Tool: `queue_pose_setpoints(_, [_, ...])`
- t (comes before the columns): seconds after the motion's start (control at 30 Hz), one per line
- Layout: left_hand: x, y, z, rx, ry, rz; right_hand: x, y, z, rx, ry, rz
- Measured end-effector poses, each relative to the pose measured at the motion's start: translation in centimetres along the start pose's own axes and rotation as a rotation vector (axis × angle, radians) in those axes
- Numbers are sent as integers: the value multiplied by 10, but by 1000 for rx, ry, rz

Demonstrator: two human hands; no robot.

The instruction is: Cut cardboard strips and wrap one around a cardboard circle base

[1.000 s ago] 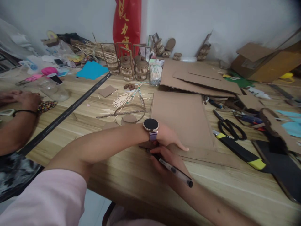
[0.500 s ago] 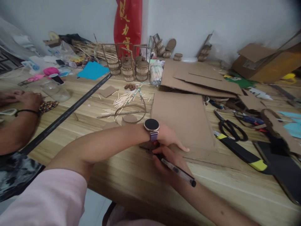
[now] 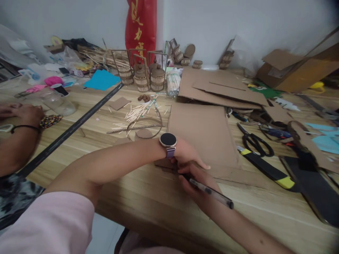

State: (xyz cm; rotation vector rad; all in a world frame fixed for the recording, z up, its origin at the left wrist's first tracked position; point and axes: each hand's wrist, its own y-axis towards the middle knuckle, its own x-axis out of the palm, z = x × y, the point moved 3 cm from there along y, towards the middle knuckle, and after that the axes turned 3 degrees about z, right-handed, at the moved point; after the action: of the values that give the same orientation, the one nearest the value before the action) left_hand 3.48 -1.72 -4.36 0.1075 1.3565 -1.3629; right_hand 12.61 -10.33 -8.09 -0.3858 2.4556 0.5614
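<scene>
My left hand [image 3: 188, 153], with a watch [image 3: 167, 140] at its wrist, lies pressed down on the near edge of a sheet of cardboard [image 3: 203, 130]. One finger stretches to the right; the others are mostly hidden. A cardboard strip [image 3: 243, 176] runs along that edge and passes under the hand. Just in front of it, my right hand [image 3: 194, 180] is closed around a pen [image 3: 212, 193] with a clear barrel and dark end. The pen slants back toward me, and its tip is hidden by the fingers.
Scissors [image 3: 254, 143], a utility knife [image 3: 265, 169] and a phone [image 3: 311, 190] lie on the right. Cardboard sheets [image 3: 222, 88] are stacked behind. Small sticks [image 3: 135, 114] and little lidded baskets [image 3: 157, 79] stand left of centre. A co-worker's arm [image 3: 19, 141] is at far left.
My right hand has slid slightly right along the cardboard edge, taking the pen with it. My left hand stays in place on the cardboard. The whole view has shifted slightly.
</scene>
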Motion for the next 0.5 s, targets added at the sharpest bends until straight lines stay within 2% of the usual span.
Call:
queue_pose_setpoints(0.37, [-4, -6, 5, -34, 15, -5, -74, -26, 26, 268, -127, 0])
queue_pose_setpoints(0.5, [-5, -9, 9, -44, 74, -12, -97, -32, 35, 319, -176, 50])
